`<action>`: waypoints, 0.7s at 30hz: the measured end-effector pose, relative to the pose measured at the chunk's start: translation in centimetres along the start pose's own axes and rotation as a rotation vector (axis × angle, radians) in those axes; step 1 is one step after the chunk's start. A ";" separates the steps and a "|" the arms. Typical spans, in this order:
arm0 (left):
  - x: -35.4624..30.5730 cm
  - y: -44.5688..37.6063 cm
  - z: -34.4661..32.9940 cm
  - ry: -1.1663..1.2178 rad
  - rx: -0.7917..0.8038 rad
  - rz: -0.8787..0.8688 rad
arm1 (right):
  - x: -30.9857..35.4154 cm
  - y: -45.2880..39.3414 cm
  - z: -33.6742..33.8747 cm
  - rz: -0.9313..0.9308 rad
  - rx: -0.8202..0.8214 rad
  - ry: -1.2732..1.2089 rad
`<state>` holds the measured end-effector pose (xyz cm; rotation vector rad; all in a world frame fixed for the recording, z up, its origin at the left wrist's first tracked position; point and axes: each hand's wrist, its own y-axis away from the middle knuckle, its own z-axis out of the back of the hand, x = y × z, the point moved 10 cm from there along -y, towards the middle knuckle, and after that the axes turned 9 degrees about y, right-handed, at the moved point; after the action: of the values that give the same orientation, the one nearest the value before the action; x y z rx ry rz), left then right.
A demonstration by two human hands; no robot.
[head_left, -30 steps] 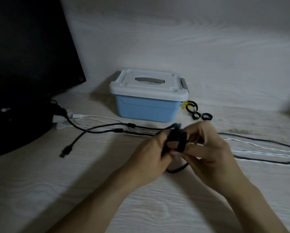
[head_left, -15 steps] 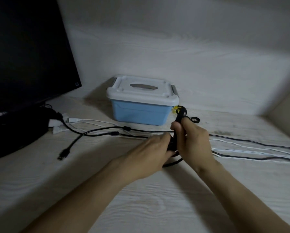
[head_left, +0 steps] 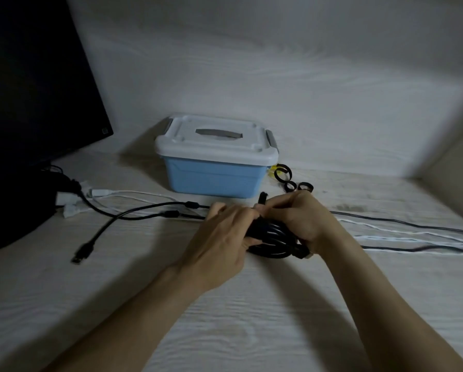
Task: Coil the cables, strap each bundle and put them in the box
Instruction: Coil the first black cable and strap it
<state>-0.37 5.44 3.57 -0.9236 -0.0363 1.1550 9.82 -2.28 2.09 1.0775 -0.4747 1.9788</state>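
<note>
coiled black cable clasped between left grip, right grip.

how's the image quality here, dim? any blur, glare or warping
Head view: dim, bluish light with soft shadows under both forearms; the monitor is near-black with no detail; wide-angle warping bends the wall and desk edges; small glints on the coiled black cable; the right side looks smeared and soft.

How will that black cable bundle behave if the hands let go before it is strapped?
The black cable bundle will probably spring loose: both the left hand and the right hand are gripping its loops. It looks floppy, not stiff. Its glossy jacket may slide on the table. It probably will not roll, lying flat.
</note>
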 end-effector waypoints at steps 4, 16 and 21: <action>0.6 0.4 0.5 -0.008 -0.103 0.049 | 0.4 -0.4 -0.4 -0.039 0.017 0.083; 0.8 1.1 2.9 -0.054 -0.280 0.087 | 2.1 -2.0 -2.9 -0.189 0.308 0.134; 1.7 1.1 3.3 -0.055 -0.333 0.142 | 2.6 -2.8 -0.7 -0.139 0.065 0.192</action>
<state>-1.95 8.89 4.29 -1.2033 -0.2156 1.3305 10.95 1.08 3.72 0.9224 -0.2272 1.9612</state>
